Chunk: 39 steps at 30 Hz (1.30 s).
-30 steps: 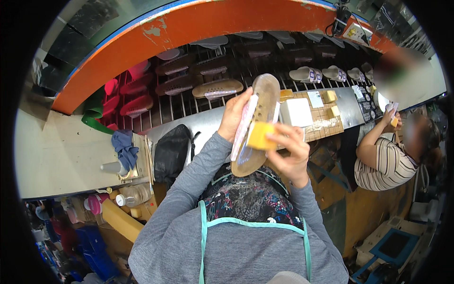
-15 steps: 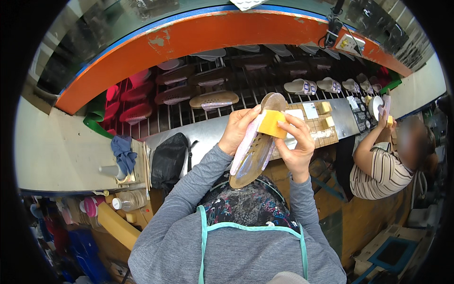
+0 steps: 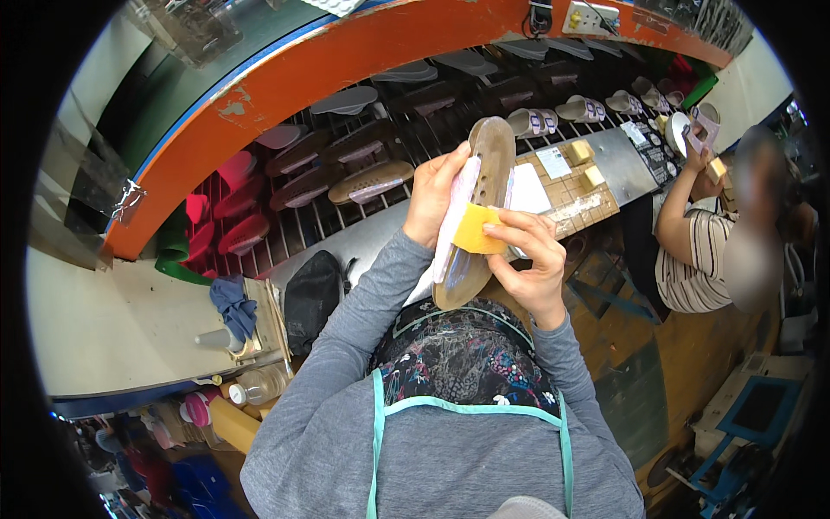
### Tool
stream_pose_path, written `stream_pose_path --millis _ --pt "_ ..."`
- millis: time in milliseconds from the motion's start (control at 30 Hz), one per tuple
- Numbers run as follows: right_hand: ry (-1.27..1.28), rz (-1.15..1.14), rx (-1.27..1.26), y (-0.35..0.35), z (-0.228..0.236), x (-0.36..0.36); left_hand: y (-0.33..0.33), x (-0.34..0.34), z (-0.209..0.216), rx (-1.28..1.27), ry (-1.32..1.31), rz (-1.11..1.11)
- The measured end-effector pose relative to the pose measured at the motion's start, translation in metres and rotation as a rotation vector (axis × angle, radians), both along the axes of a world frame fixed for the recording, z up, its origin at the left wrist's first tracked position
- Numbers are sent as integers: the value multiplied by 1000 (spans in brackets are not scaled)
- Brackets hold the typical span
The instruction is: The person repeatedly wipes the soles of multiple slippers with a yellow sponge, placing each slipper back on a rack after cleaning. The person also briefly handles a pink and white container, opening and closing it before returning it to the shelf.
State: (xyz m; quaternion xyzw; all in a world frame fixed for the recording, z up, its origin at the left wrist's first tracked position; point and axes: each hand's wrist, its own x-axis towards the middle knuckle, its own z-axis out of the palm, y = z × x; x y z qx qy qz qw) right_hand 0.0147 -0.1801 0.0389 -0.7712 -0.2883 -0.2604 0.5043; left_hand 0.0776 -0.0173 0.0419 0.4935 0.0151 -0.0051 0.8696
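My left hand (image 3: 435,197) is closed around the left edge of a brown, sole-shaped shoe form (image 3: 491,160) with small holes along its middle, held tilted up above my lap. Pale pinkish strips (image 3: 458,192) run along both its sides. Between the fingers and thumb of my right hand (image 3: 534,259) is a yellow sponge block (image 3: 473,228), which lies against the form's lower half and the left strip. The sponge covers part of the form beneath it.
Beyond my hands, a barred rack (image 3: 316,221) carries brown, red and grey soles and several finished slippers (image 3: 581,109). A metal ledge holds a board (image 3: 566,177) with papers and sponge pieces. A black bag (image 3: 313,298) lies left. At right sits a co-worker in a striped shirt (image 3: 692,259).
The sponge and my right hand have slid down along the form toward me. The form has swung more upright. My view has turned and shifted; the co-worker's hands have also moved.
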Motion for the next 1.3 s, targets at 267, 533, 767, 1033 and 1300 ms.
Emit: stream_pose_path --millis 267,533,767,1033,1300 --pt "-3 28 -7 -6 -5 -12 -15 28 12 -2 -7 57" --pt "31 63 -43 -8 -8 -17 -11 52 19 -50 -32 134" --pt "185 -2 58 -1 -17 -18 9 56 5 14 -351 444" --pt "199 60 141 6 -18 8 26 56 2 -83 -134 336" --pt "26 124 -113 26 -22 4 86 52 -20 -233 26 322"
